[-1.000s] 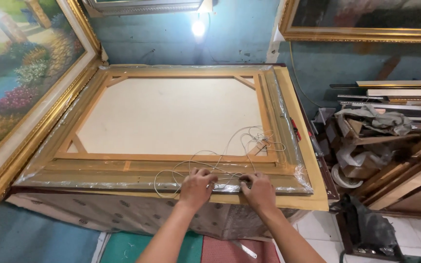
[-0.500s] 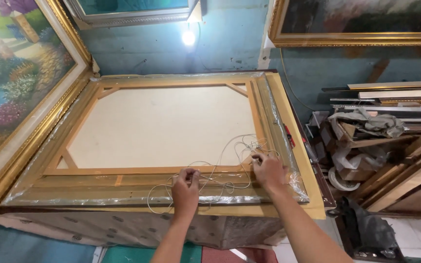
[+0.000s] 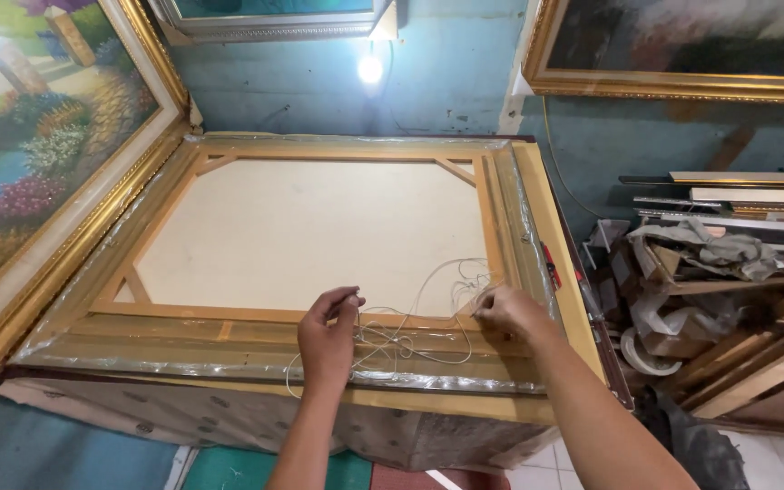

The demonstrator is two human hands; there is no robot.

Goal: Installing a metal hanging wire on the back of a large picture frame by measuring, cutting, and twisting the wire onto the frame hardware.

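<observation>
**Two hands on a tangle of string over a framed canvas back**

Nearest the camera, the left hand [image 3: 327, 338] has its fingertips pinched together on a thin white string [image 3: 410, 340], lifted just above the lower rail of the wooden frame [image 3: 256, 328]. The right hand [image 3: 508, 311] rests near the frame's lower right corner, fingers closed on the other end of the same string, which loops loosely between them and spills over the rail. The frame lies face down on a table draped with a patterned cloth [image 3: 229, 419], clear plastic wrap crinkled around its edges. Inside the frame, the pale canvas back [image 3: 310, 231] fills the middle, with diagonal braces in its corners. To the left, a gold-framed garden painting [image 3: 38, 154] leans against the wall. To the right, scrap wood and moulding strips [image 3: 728, 281] lie piled. Beyond, a bare bulb [image 3: 370, 69] glows on the blue wall [image 3: 446, 73].
</observation>
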